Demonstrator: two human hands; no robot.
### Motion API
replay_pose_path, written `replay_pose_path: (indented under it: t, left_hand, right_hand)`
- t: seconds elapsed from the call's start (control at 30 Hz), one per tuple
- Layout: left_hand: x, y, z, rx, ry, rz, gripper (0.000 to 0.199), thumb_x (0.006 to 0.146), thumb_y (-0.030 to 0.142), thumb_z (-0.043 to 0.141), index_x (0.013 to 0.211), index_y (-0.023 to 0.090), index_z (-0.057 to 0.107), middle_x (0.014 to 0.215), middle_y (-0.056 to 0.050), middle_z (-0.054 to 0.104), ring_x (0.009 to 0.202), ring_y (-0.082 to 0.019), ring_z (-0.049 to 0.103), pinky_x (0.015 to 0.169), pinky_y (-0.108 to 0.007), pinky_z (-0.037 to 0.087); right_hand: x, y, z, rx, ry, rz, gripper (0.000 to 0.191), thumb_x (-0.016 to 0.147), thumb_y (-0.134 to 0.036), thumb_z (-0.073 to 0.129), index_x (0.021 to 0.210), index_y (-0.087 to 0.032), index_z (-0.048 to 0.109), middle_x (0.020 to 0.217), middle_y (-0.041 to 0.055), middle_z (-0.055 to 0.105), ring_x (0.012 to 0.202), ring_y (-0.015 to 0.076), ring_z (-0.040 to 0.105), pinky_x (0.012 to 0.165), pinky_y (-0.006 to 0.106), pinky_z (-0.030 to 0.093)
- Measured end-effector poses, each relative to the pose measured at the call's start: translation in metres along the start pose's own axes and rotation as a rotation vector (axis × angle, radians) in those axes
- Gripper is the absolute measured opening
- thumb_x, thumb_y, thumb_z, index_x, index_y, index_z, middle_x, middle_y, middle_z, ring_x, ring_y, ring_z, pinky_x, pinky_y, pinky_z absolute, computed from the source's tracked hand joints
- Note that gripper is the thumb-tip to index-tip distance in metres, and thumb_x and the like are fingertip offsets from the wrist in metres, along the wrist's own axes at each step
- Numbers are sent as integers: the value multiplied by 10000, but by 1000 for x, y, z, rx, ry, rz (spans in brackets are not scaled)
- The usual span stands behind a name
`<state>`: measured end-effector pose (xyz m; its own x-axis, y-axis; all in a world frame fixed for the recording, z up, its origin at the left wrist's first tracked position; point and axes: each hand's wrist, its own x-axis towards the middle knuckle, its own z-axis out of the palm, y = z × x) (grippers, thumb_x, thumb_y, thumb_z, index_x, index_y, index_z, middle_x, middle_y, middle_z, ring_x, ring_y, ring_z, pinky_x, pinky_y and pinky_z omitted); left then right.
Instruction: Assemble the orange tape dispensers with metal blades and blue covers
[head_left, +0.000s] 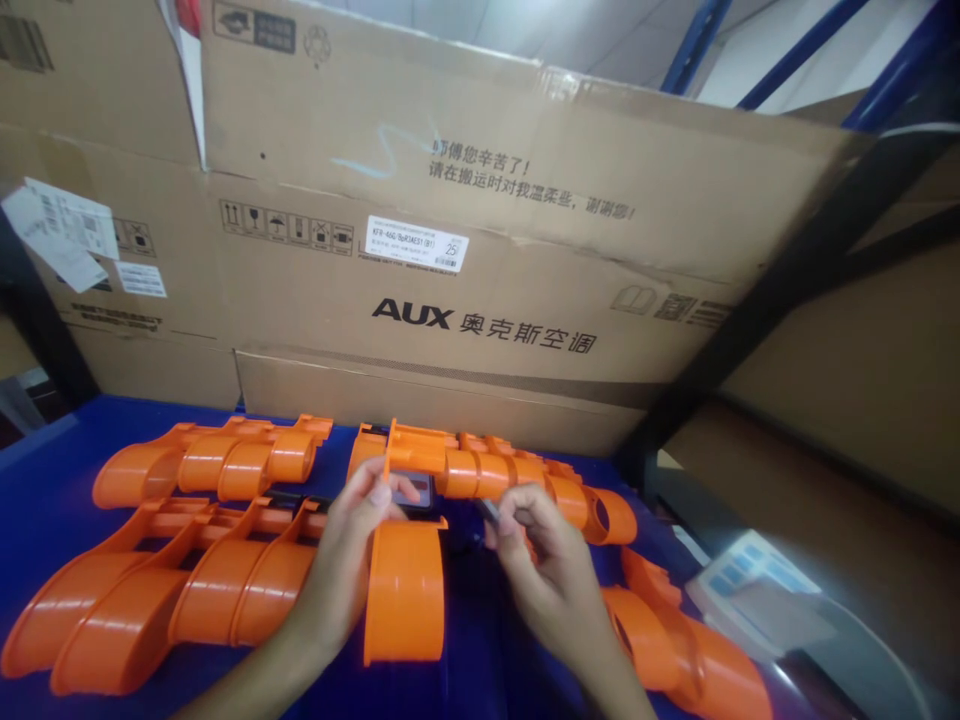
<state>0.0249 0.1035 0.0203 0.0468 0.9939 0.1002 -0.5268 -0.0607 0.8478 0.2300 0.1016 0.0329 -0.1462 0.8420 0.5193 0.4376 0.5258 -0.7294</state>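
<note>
My left hand is closed around an orange plastic part with a broad curved band, which hangs at the fingers' right side. An orange flanged piece rises above the same fingertips; whether the two are joined is hidden by the hand. Between them shows a dark-framed, light rectangular thing, partly covered by my fingers. To the right, my right hand pinches a small grey piece between thumb and fingers. That piece is too small to name, and it is apart from the orange part.
Similar orange parts lie in rows on the blue surface, left, behind and right. A large cardboard box stands across the back. Dark rack posts flank it. A blue-and-white pack lies at right.
</note>
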Motion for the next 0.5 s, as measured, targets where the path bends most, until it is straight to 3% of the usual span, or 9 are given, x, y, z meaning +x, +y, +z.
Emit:
replay_pose_path:
  t: [0.1, 0.23, 0.37, 0.5]
  left_hand:
    - [-5, -2, -3, 55, 1, -15, 394, 840, 469, 728, 1118, 191, 707, 634, 9, 626, 503, -136, 502, 526, -250, 426]
    - [-12, -7, -6, 76, 13, -7, 648, 854, 398, 733, 1445, 210, 545, 675, 2, 684, 551, -151, 549, 571, -246, 439]
    - [-15, -11, -6, 99, -3, -3, 653, 898, 386, 700, 1495, 205, 509, 698, -5, 698, 587, -152, 561, 599, -240, 448]
    - [-14, -15, -4, 70, 32, -35, 677, 833, 411, 761, 1445, 186, 578, 660, -4, 698, 574, -155, 567, 588, -231, 457]
  right_hand:
    - [2, 10, 1, 209, 159, 119, 223, 1028, -368, 562, 865, -219, 598, 688, -31, 524, 615, 137, 460, 581, 262, 362]
    - [4, 16, 9, 469, 197, 264, 205, 943, -411, 714, 954, -209, 677, 678, -33, 564, 603, 121, 460, 576, 248, 359]
    - [6, 13, 14, 531, 133, 342, 223, 887, -400, 784, 943, -191, 729, 685, -20, 601, 621, 118, 476, 590, 241, 370]
    - [8, 11, 14, 471, 131, 342, 231, 886, -417, 776, 893, -188, 745, 704, -6, 639, 638, 125, 502, 602, 242, 383]
